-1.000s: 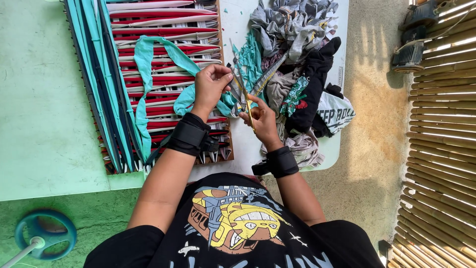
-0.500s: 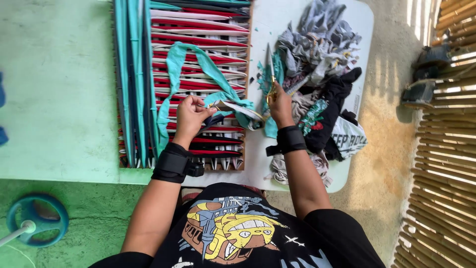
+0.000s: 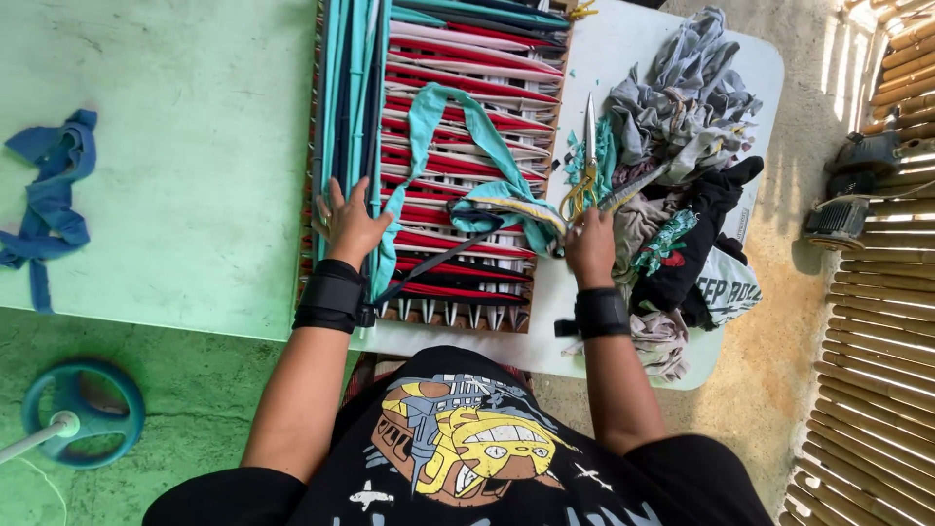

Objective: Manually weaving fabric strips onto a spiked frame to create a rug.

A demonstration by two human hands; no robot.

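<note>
1. The left hand [image 3: 353, 226] lies flat, fingers spread, on the teal and dark strips at the left side of the weaving frame [image 3: 443, 314]; its grip is open, pressing down and closed round nothing.
2. The right hand [image 3: 590, 245] is closed on the end of a teal fabric strip [image 3: 458, 136], at the right edge of the frame, just beside the yellow-handled scissors [image 3: 587, 161]. Whether it also touches the scissor handles I cannot tell.
3. The teal strip runs from that grip in a loose loop up over the red and white strips and back down the frame's left part, near the left hand. It lies slack on top, not woven in.
4. It looks like cut jersey cloth: light, soft, limp and stretchy. It should not slip much, but would curl and sag. Judging by that, it is best held near an end, pinched between fingers, with the other hand steadying the frame.
5. The frame is stiff, with a row of pegs along its near edge, and lies across the white desk [image 3: 623, 44] and the green desk [image 3: 175, 146].
6. To the right lies a pile of cut garments [image 3: 682, 175], grey, black and white.
7. A blue fabric scrap [image 3: 54, 185] lies well apart on the green desk.
8. A fan base [image 3: 83, 414] stands on the floor, bottom left.
</note>
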